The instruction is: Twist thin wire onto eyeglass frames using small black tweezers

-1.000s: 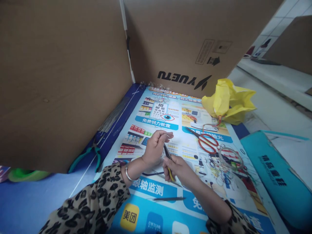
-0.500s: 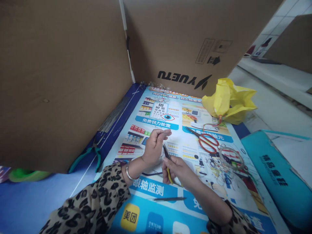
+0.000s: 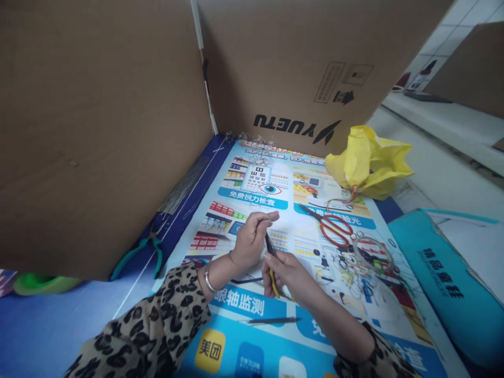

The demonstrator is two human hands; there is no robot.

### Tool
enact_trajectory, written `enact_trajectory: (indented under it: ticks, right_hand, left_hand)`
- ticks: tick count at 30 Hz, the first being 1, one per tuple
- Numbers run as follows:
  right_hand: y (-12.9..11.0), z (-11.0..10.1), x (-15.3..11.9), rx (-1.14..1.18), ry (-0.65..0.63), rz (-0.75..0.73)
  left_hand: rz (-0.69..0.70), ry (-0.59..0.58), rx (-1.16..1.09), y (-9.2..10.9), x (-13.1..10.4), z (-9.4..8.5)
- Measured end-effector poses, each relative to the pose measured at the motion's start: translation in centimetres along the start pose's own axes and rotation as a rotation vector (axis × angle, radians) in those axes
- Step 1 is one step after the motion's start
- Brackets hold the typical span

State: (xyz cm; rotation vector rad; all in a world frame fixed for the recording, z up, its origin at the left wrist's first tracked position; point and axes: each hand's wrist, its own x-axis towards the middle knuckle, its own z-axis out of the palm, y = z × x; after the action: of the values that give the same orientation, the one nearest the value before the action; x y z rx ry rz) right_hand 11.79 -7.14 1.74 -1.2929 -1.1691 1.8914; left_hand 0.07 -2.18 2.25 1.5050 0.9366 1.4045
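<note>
Yellow-handled pliers [image 3: 270, 244] — in curled right hand [image 3: 289, 273]

L hand [image 3: 249, 239] & R hand [image 3: 289, 270] are over poster [image 3: 283, 336], pliers [image 3: 270, 244] in R hand, tool [image 3: 273, 320] in front of both, 2nd pliers [image 3: 158, 252] L nr carton [image 3: 102, 136], scissors [image 3: 321, 220] to R w/ bag [image 3: 360, 163] behind & coil [image 3: 356, 252] in front, box [image 3: 441, 273] far R.
</note>
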Motion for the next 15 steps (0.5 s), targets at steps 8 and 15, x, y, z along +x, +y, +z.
enact_trajectory:
  ticks: [8,15]
  right_hand:
    - [-0.3,-0.1,-0.2,-0.084,0.027,-0.063]
    - [-0.8,-1.9,0.0,-0.205,0.071,-0.096]
  left_hand:
    - [-0.016,-0.006,-0.008,-0.1,0.0,0.0]
    - [0.022,-0.239,0.125,-0.4,1.3,-1.3]
